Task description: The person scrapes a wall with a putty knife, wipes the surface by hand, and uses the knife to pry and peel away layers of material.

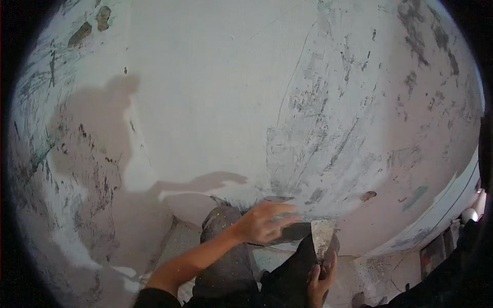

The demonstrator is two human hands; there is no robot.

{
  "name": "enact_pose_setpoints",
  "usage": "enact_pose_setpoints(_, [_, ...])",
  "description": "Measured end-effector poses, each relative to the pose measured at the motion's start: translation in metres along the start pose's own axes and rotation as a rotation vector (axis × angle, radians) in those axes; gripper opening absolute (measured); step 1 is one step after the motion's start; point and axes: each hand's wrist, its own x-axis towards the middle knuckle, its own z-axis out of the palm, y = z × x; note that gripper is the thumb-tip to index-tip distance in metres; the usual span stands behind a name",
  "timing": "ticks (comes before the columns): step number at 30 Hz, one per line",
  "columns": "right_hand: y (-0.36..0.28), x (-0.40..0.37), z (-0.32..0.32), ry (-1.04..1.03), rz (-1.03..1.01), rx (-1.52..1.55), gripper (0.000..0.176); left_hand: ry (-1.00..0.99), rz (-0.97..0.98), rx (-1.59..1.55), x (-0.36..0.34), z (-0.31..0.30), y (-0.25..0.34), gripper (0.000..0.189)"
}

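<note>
My right hand (323, 277) grips the handle of a putty knife (322, 237), its wide blade pointing up and smeared with pale residue. The blade's upper edge is close to the foot of the wall (205, 102). To the left of the knife, my left hand (267, 222) is stretched out in front of the wall, fingers apart and nothing in them. Dark scuffs and scraped grey patches (313, 102) mark the wall above both hands.
My bent knees in dark, speckled trousers (221, 272) are below my hands. Dusty floor (377, 274) shows at the lower right, with a dark box-like object (434, 254) beyond it. My shadow (92, 133) falls on the wall at left. Two holes (80, 34) break the plaster at upper left.
</note>
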Motion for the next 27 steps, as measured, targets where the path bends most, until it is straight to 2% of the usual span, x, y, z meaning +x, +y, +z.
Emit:
enact_pose_setpoints(1, [-0.002,0.000,0.005,0.013,0.007,0.007,0.058,-0.012,0.009,-0.005,-0.027,0.006,-0.008,0.055])
enact_pose_setpoints(3, [-0.006,-0.002,0.006,0.080,0.057,0.074,0.061,0.139,-0.495,-0.106,-0.079,0.026,-0.013,0.056])
enact_pose_setpoints(4, [-0.004,0.000,0.004,0.083,0.064,0.066,0.061,0.136,-0.499,-0.117,-0.076,0.026,-0.012,0.056])
enact_pose_setpoints(6, [-0.001,0.009,0.001,0.023,0.088,-0.001,0.062,0.101,-0.363,-0.186,-0.052,0.018,-0.002,0.050])
enact_pose_setpoints(7, [-0.025,0.016,0.006,0.010,0.166,0.081,0.061,0.102,-0.374,-0.191,-0.034,0.011,0.002,0.050])
enact_pose_setpoints(9, [-0.052,0.036,0.021,-0.048,0.168,0.125,0.062,0.154,-0.101,-0.037,0.012,-0.006,0.003,0.047])
enact_pose_setpoints(10, [-0.063,0.048,0.030,-0.097,0.170,0.173,0.063,0.159,-0.101,-0.032,0.029,-0.008,0.002,0.047])
enact_pose_setpoints(11, [-0.073,0.060,0.042,-0.099,0.161,0.173,0.063,0.257,-0.139,-0.062,0.046,-0.008,-0.001,0.045])
enact_pose_setpoints(12, [-0.083,0.069,0.054,-0.182,0.143,0.360,0.066,0.353,-0.182,-0.098,0.061,-0.005,-0.002,0.042])
enact_pose_setpoints(13, [-0.091,0.078,0.064,-0.265,0.125,0.544,0.069,0.358,-0.182,-0.100,0.079,-0.003,-0.006,0.042])
enact_pose_setpoints(14, [-0.102,0.090,0.072,-0.265,0.123,0.537,0.069,0.449,-0.121,-0.040,0.096,0.001,-0.011,0.041])
enact_pose_setpoints(15, [-0.112,0.101,0.077,-0.452,0.159,0.650,0.067,0.542,-0.065,0.018,0.107,0.005,-0.014,0.039])
enact_pose_setpoints(16, [-0.119,0.108,0.082,-0.641,0.194,0.760,0.066,0.554,-0.068,0.014,0.113,0.008,-0.019,0.039])
enact_pose_setpoints(18, [-0.131,0.111,0.099,-0.519,0.192,0.734,0.053,0.638,0.065,-0.010,0.125,0.011,-0.033,0.040])
enact_pose_setpoints(20, [-0.136,0.117,0.099,-0.531,0.144,0.679,0.053,0.654,0.048,0.080,0.132,-0.003,-0.037,0.036])
enact_pose_setpoints(21, [-0.136,0.122,0.100,-0.532,0.134,0.675,0.053,0.582,0.110,0.043,0.136,-0.011,-0.043,0.034])
enact_pose_setpoints(23, [-0.133,0.129,0.102,-0.585,0.096,0.620,0.062,0.510,0.189,-0.034,0.148,-0.020,-0.049,0.024])
enact_pose_setpoints(26, [-0.137,0.135,0.112,-0.545,0.093,0.703,0.069,0.433,0.258,0.015,0.152,-0.021,-0.066,0.027])
enact_pose_setpoints(27, [-0.137,0.134,0.116,-0.491,0.100,0.661,0.070,0.479,0.278,-0.006,0.155,-0.020,-0.069,0.028])
